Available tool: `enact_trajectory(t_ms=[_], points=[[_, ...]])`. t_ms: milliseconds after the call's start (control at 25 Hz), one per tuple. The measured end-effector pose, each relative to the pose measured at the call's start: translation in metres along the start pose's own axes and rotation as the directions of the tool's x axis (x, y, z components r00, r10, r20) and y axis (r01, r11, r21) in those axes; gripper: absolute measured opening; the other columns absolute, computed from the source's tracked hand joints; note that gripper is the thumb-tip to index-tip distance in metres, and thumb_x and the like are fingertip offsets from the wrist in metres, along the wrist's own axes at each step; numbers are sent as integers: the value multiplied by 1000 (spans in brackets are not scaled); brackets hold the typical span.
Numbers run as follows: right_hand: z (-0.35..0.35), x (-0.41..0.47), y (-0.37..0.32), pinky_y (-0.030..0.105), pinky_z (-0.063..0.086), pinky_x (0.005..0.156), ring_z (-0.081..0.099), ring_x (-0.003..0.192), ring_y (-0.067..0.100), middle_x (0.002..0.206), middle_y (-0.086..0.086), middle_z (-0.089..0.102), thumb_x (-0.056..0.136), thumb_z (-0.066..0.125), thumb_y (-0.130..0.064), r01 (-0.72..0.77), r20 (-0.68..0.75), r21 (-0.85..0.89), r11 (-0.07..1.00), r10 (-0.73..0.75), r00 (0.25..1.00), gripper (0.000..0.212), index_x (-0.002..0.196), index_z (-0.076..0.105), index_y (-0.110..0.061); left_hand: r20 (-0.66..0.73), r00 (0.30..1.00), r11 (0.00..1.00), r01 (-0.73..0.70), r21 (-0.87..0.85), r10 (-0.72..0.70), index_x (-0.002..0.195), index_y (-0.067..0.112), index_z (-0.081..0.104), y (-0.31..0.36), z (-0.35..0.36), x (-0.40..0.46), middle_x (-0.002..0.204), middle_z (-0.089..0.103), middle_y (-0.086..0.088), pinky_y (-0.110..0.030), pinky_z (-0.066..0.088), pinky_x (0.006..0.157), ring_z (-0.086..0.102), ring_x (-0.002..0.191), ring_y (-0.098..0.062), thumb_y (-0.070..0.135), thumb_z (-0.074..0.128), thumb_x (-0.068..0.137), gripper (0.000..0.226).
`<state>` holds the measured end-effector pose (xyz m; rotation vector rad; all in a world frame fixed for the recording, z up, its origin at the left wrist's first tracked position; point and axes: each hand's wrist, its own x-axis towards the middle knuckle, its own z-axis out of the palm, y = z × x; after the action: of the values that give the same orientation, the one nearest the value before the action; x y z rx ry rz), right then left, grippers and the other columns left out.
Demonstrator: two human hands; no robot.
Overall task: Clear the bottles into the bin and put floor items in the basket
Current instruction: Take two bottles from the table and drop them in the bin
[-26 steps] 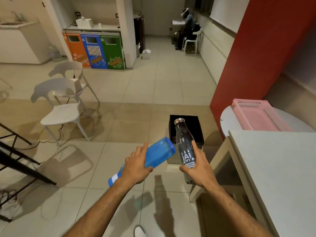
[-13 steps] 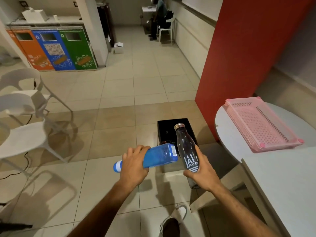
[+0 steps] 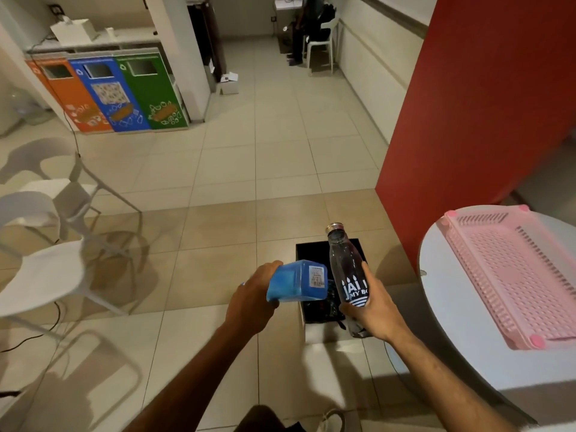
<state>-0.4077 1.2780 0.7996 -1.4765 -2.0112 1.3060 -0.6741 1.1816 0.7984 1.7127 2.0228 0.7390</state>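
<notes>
Dark bottle [image 3: 347, 269] reads "JAI MY BO" (perhaps cropped).

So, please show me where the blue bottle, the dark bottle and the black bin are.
blue bottle [image 3: 296, 283], head view, on its blue side wall.
dark bottle [image 3: 344, 263], head view, on its body above the white print.
black bin [image 3: 307, 254], head view, on its dark opening's left part.

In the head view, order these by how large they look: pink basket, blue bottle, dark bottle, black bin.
1. pink basket, clearly largest.
2. dark bottle and black bin look alike; the bin is partly hidden, so unranked.
3. blue bottle, foreshortened, smallest.
</notes>
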Motion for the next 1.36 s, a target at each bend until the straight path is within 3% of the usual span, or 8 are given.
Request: enact_trajectory(t_ms=[200, 400, 560, 640, 720, 880, 1120, 1360], points=[[-12, 43, 26, 56, 53, 98, 58, 117, 17, 138, -5, 49, 70, 88, -28, -139, -8, 65, 988, 140, 990, 112, 152, 16, -52, 171, 984, 997, -55, 59, 44, 144, 33, 37, -26, 28, 63, 146, 47, 2, -42, 55, 98, 53, 127, -21, 7, 74, 87, 73], [-10, 92, 38, 55, 53, 98, 56, 119, 21, 138, -2, 45, 71, 87, -31, -276, -8, 40, 960, 277, 961, 114, 155, 12, -46, 345, 931, 982, -163, 98, 120, 137, 46, 22, -59, 56, 142, 148, 44, 3, -42, 57, 94, 58, 123, -22, 11, 74, 88, 80], [4, 142, 58, 45, 59, 86, 58, 108, 22, 129, -2, 40, 70, 84, -36, -368, -17, 4, 930, 368, 930, 115, 153, 7, -51, 454, 883, 966, -206, 154, 115, 144, 38, 31, -97, 102, 196, 151, 39, 5, -36, 58, 92, 60, 120, -22, 15, 72, 90, 71], [19, 164, 79, 45, 58, 84, 60, 100, 23, 122, -3, 37, 65, 81, -42, -432, -47, 6, 902, 432, 901, 113, 149, 6, -58, 505, 857, 970, -198, 143, 100, 145, 35, 34, -115, 133, 218, 152, 41, 0, -40, 58, 92, 61, 119, -28, 11, 70, 92, 69], [38, 182, 107, 46, 53, 87, 59, 104, 28, 126, 0, 37, 63, 80, -46, -473, -75, -9, 881, 471, 879, 112, 149, 9, -57, 583, 806, 962, -227, 148, 101, 147, 35, 32, -130, 166, 234, 152, 43, -6, -48, 56, 93, 62, 118, -35, 9, 67, 93, 69], [84, 220, 190, 46, 46, 98, 44, 132, 33, 148, 13, 28, 70, 87, -48, -572, 41, -46, 819, 573, 818, 120, 158, 7, -34, 750, 653, 904, -378, 200, 107, 154, 28, 29, -171, 257, 255, 163, 26, -5, -50, 51, 102, 51, 133, -35, 8, 67, 92, 75], [134, 255, 303, 42, 50, 98, 55, 124, 27, 143, 7, 48, 75, 82, -52, -641, 119, -109, 760, 650, 750, 107, 158, 19, -30, 884, 461, 776, -585, 237, 77, 153, 31, 24, -228, 377, 276, 162, 26, -3, -50, 53, 99, 54, 130, -33, 16, 70, 93, 77], [146, 262, 323, 48, 54, 98, 59, 118, 29, 139, 6, 55, 77, 80, -52, -711, 69, 7, 703, 709, 702, 93, 153, 31, -28, 931, 363, 749, -609, 263, -33, 154, 29, 24, -237, 410, 267, 161, 27, -4, -50, 50, 102, 54, 129, -34, 20, 68, 94, 75]])
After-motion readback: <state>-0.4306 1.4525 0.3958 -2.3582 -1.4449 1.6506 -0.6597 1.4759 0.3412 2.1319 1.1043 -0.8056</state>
